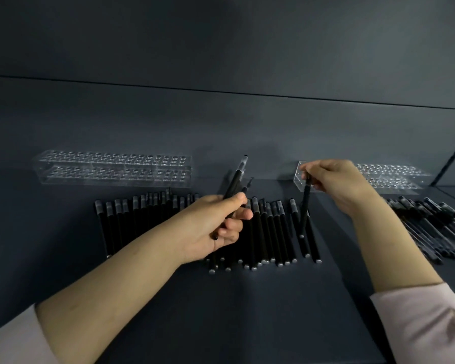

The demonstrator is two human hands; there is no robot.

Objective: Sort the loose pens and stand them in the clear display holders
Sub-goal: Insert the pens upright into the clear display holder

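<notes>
"Left hand, first entry: how was it held?"

"Fingers and thumb were curled round a small bundle of black pens. Long axis slanted up and away, grey ends topmost, one dark tip showing below the palm."

"Right hand?"

"Fingertips pinched the top of a single pen. It hung nearly upright, silver end down, just above the row."

"The row?"

"Black pens lay side by side on the dark table, between and under the two hands. Long axes ran away from the person, grey ends far, silver ends near."

"Holders?"

"Two, clear, with drilled tops, both beyond the row near the wall. The left holder lay well apart from the hands; the right holder had its left end partly behind the right hand."

"Anything else?"

"A second heap of pens lay at the far right, axes slanted. Pale sleeves were pushed up both forearms."
</notes>
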